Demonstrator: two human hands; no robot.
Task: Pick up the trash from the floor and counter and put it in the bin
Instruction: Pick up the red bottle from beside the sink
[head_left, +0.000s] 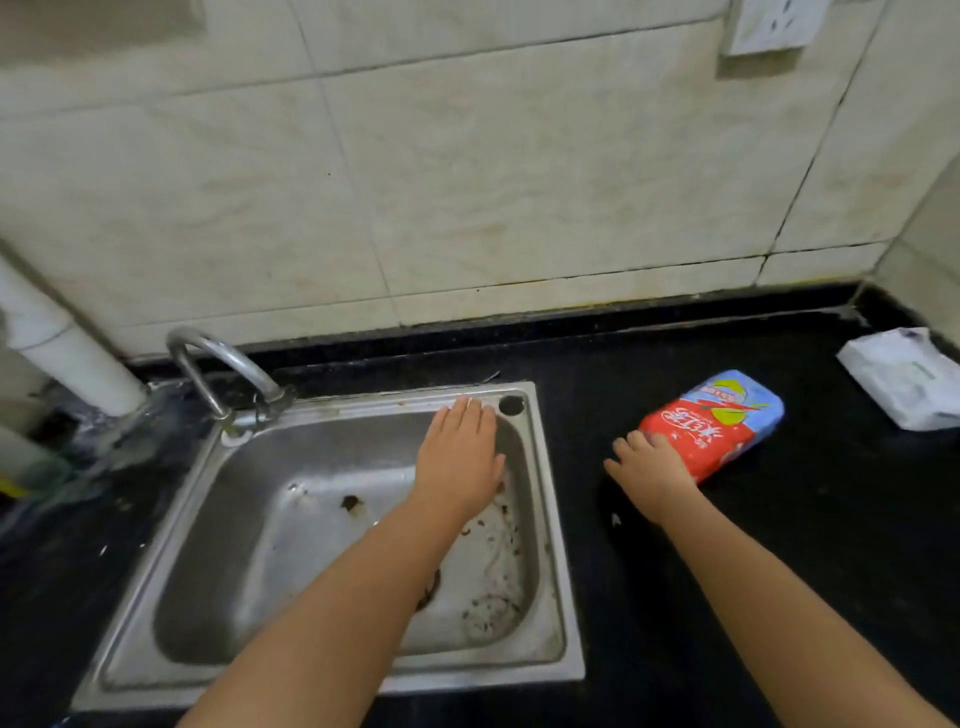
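Observation:
A red and blue snack packet (719, 421) lies on the black counter (779, 519) to the right of the sink. My right hand (652, 470) rests on the packet's near left end, fingers curled onto its edge. Over the sink's far right part my left hand (460, 457) hovers flat, fingers together and stretched out, holding nothing. A crumpled white wrapper (904, 376) lies at the counter's far right, by the wall corner. No bin is in view.
The steel sink (553, 545) is stained, with dark bits on its bottom. A curved tap (218, 364) stands at its far left corner. A white pipe (67, 358) runs down at the left. Tiled wall closes the back, with a socket (774, 23) at the upper right.

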